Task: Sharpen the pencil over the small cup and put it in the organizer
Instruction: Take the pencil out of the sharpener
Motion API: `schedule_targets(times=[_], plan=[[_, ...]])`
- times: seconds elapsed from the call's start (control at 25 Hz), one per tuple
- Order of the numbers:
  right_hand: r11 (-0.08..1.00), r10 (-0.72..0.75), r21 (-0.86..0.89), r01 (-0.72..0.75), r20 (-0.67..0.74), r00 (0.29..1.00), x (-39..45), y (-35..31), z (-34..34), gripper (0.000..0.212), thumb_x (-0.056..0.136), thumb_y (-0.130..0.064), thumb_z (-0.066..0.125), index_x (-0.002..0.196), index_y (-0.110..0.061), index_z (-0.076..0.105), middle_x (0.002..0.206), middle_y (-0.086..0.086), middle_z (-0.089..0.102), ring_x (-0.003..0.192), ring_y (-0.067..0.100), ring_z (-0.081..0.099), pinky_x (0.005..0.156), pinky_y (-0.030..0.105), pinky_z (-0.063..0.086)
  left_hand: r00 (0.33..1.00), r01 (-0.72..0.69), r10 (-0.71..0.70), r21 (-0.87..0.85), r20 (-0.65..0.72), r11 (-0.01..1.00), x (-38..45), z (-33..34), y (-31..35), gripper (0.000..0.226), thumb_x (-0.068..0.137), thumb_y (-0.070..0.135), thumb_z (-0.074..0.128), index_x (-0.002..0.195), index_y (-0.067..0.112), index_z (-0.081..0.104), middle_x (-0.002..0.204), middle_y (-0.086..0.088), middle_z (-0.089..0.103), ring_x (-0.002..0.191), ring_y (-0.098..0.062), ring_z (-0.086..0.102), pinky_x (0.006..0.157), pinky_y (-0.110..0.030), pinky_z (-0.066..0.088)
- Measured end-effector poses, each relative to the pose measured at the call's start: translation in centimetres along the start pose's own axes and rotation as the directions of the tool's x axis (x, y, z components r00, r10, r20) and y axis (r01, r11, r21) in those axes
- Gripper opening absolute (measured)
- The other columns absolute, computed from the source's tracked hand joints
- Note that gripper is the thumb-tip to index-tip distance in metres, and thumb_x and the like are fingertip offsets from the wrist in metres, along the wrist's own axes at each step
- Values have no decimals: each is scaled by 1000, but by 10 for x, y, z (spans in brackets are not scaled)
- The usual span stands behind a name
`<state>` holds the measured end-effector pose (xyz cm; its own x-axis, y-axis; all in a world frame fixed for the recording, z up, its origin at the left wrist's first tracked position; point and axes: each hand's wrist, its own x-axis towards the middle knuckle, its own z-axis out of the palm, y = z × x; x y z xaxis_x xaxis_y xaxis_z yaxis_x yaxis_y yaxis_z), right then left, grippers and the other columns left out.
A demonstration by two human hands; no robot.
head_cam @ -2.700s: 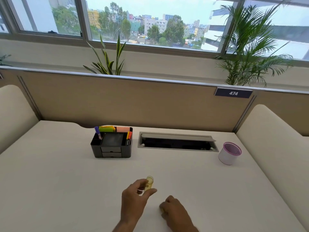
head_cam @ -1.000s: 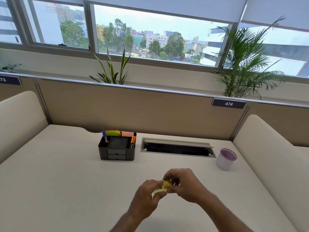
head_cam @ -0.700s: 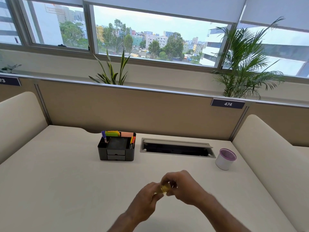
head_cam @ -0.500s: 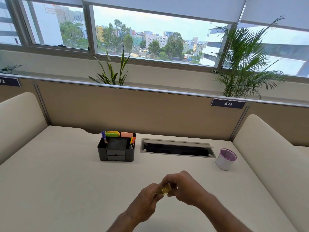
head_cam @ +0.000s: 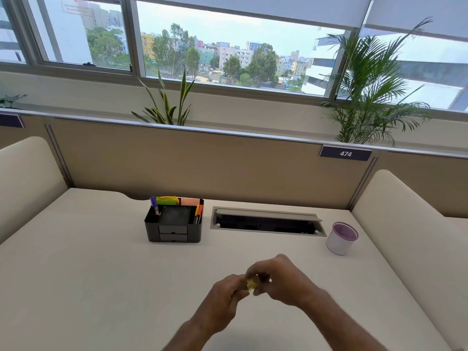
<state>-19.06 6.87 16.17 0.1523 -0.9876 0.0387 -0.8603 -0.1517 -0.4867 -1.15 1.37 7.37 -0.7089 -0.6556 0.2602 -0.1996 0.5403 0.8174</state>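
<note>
Both hands, left hand and right hand, pinch a small yellow sharpener low above the tabletop; ideally carry it over the white purple-rimmed cup before twisting.

Organizer on desk, toward back edge, left of centre. Cable hatch just right of it. Cup near right edge. Hands near front edge, centre.
</note>
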Motion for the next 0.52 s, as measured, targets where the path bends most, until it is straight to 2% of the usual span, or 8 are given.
schedule_targets(times=[0.16,0.28,0.52], plan=[[1000,-4,7,5,-14,1000,4,2,1,27,82,-13,79,104,-26,73,92,-6,78,79,4,73,76,16,59,1000,4,-4,-20,-17,1000,3,0,-5,28,94,10,54,115,25,62,93,26,58,86,0,56,75,-12,42],[1000,0,9,0,-15,1000,9,3,3,25,83,-12,78,104,-26,73,92,-6,78,78,2,72,76,13,58,1000,14,-15,-33,-20,999,5,0,-11,26,94,11,53,114,25,62,92,28,57,84,0,56,74,-12,43],[997,21,-77,-18,48,999,36,3,14,27,86,-10,74,108,-25,72,98,-3,77,83,7,71,80,22,59,995,98,-99,-35,-21,995,11,-8,-32,26,97,18,53,118,30,60,101,18,63,91,-2,57,79,-17,45]])
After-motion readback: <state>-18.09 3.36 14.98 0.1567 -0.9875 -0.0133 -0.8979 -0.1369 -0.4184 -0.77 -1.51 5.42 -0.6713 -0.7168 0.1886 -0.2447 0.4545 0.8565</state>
